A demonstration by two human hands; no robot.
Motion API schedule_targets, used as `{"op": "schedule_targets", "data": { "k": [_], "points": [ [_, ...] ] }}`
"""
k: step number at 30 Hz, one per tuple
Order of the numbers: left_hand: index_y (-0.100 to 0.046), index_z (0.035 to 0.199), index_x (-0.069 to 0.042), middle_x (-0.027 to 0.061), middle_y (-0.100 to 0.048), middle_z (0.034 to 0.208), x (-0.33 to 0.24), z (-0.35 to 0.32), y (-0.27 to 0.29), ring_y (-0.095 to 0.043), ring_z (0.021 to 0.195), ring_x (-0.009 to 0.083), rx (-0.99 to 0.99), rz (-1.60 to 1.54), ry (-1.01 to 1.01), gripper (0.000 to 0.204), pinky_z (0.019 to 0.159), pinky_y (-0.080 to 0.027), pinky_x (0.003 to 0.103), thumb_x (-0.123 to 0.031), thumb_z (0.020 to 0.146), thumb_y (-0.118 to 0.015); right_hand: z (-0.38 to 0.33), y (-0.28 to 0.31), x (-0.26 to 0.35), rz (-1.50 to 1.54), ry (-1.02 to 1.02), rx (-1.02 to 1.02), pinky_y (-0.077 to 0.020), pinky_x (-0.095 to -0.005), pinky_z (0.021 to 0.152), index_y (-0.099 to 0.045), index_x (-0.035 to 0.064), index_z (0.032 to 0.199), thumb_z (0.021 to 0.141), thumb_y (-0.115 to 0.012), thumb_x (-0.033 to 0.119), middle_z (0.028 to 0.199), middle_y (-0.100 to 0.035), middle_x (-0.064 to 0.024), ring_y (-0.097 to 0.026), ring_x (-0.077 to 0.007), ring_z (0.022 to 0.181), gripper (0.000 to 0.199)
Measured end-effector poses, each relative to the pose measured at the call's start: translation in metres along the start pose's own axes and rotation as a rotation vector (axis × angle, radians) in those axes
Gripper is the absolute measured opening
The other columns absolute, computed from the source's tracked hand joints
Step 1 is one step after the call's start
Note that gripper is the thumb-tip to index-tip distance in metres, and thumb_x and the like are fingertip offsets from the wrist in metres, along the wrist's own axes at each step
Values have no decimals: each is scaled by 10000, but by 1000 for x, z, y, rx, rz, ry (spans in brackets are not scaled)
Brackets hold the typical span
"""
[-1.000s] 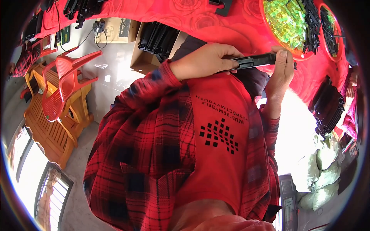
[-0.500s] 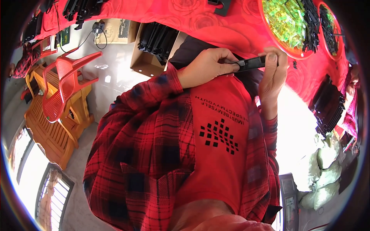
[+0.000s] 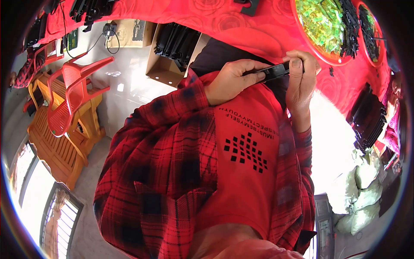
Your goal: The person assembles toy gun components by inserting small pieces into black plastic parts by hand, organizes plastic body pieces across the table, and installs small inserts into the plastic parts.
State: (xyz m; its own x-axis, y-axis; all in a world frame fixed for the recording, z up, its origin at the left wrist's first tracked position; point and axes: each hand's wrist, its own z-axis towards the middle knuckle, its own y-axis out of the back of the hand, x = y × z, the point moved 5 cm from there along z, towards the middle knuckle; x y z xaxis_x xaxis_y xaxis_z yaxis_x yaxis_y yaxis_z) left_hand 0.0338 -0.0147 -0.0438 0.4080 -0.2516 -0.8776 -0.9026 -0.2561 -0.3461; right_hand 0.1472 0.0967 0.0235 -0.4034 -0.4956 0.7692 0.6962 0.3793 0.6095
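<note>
Shirt (image 3: 172, 172) is red/black plaid w/ a plain red tee (image 3: 246, 181) under it, black dot pattern on the chest. Strip (image 3: 274, 70) in the hands is black. Table (image 3: 241, 30) cloth is red w/ a rose print. Tray (image 3: 321, 54) is red, holding green bits (image 3: 321, 21). Chair (image 3: 69, 99) is red, bench (image 3: 47, 146) orange.

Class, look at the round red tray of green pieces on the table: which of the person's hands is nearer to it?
The right hand: it grips the black strip's end just below the tray. The left hand holds the strip's other end, farther away.
</note>
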Motion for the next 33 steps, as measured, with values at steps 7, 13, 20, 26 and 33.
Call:
{"op": "schedule_targets", "data": {
  "k": [7,13,20,26,33],
  "points": [
    [-651,1127,31,35,-678,933,5,-1,2,-627,860,78,16,-124,140,204,799,-520,226,-45,942,-611,0,-1,-1,-3,5,20,-309,-348,920,-620,54,1018,998,-501,207,844,-654,-52,-514,-196,868,195],
    [-659,1117,20,23,-678,912,4,-1,3,-621,847,66,18,-125,131,199,781,-515,214,-49,934,-623,0,-1,0,-14,16,32,-323,-348,911,-621,50,1010,999,-493,208,854,-659,-48,-504,-203,884,203],
    [-632,1133,32,28,-669,956,1,-2,3,-624,859,61,20,6,157,209,776,-512,206,-50,942,-617,-5,-3,-9,83,-61,39,-330,-348,918,-617,43,1018,1014,-463,204,869,-659,-59,-507,-213,902,223],
    [-637,1090,24,24,-660,914,8,-2,4,-602,797,63,28,-23,180,174,725,-499,206,-52,933,-632,-3,0,5,26,-27,55,-344,-360,897,-606,50,997,988,-506,160,861,-635,-68,-505,-230,887,149],
    [-620,1061,20,31,-654,927,12,-4,3,-615,831,78,51,-90,183,141,757,-506,214,-56,942,-628,-4,2,18,-113,63,76,-337,-393,905,-582,66,979,949,-540,115,870,-607,-68,-509,-273,881,72]
  ]
}}
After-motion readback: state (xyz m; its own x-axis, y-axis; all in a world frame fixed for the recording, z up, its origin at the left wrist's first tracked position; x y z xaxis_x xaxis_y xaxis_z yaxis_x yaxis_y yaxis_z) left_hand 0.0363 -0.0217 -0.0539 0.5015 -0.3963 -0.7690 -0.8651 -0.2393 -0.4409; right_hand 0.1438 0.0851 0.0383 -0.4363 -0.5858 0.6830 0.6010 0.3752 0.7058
